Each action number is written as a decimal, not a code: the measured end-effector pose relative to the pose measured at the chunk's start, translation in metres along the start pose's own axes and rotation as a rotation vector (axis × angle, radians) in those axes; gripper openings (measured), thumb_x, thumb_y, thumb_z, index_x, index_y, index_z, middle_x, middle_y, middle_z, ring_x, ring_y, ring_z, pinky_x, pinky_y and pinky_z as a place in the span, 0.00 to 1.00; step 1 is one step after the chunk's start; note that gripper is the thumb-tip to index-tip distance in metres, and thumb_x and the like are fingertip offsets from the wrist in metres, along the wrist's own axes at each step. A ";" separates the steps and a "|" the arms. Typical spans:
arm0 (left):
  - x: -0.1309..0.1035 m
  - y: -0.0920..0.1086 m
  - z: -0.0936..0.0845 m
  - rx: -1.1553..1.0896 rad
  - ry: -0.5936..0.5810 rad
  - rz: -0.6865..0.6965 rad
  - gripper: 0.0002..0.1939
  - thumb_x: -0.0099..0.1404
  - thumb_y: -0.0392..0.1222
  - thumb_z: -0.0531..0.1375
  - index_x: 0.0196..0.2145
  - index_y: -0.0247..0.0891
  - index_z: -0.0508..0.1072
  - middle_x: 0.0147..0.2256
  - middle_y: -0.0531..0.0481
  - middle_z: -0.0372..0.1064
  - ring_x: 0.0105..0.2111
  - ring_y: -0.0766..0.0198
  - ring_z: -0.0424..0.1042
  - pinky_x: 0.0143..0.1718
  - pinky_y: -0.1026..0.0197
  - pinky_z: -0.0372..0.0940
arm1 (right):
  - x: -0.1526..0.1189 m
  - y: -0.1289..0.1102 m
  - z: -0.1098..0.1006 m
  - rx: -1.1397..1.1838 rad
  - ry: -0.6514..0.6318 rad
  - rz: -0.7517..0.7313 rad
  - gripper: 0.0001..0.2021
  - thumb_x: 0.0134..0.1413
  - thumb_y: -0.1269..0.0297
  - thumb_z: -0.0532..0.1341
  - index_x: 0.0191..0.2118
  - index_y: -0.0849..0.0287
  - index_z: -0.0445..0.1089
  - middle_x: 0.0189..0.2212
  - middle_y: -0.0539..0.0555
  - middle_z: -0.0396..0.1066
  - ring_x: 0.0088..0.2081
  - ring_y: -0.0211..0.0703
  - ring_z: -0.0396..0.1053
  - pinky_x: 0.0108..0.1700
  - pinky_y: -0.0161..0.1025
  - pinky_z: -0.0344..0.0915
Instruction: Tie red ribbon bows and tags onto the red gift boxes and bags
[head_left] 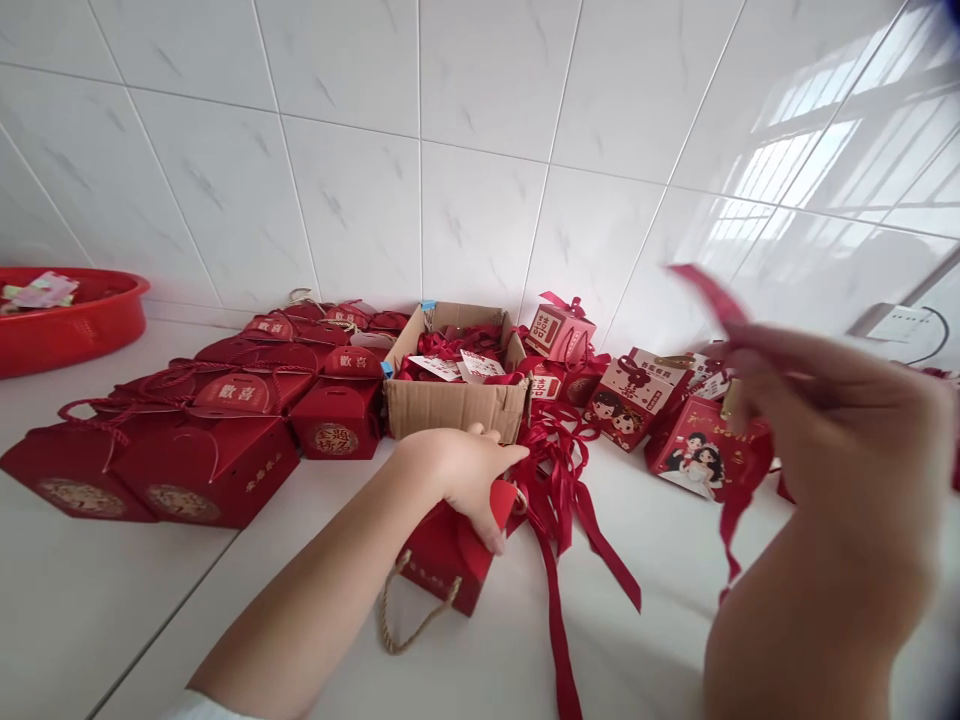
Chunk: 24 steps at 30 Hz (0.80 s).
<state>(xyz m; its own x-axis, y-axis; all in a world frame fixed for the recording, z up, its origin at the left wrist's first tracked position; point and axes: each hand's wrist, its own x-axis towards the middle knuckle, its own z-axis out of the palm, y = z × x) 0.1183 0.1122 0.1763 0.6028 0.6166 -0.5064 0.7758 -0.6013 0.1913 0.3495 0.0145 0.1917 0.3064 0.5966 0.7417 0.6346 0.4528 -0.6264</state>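
My left hand [472,475] rests over a small red gift box [450,555] with rope handles, its thumb and fingers spread across the top and side. One rope handle hangs in a loop toward me. At the right, my raised right hand [795,400] pinches a dark red ribbon [705,290]; one end sticks up past the fingertips and the rest hangs down below the hand. A heap of red ribbons [551,475] lies just right of the gift box, with long tails reaching toward the front.
A cardboard box [457,408] holds red ribbons and white cards. Several red boxes [217,450] stand at the left, a red basin [71,335] behind them. Printed boxes [705,450] stand at the right, before a tiled wall [480,180].
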 end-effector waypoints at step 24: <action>-0.020 0.002 -0.002 0.015 0.138 -0.063 0.34 0.46 0.55 0.66 0.50 0.43 0.65 0.42 0.45 0.72 0.38 0.50 0.73 0.22 0.63 0.58 | 0.016 0.021 0.054 0.083 -1.327 -0.078 0.14 0.61 0.58 0.58 0.45 0.57 0.77 0.41 0.54 0.78 0.39 0.43 0.74 0.42 0.38 0.69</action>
<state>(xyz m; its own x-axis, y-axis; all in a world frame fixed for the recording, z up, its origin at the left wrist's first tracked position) 0.1082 0.0997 0.1889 0.5738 0.7167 -0.3963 0.8106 -0.5660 0.1501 0.3289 0.0690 0.1775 -0.6774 0.7355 0.0113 0.5595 0.5252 -0.6412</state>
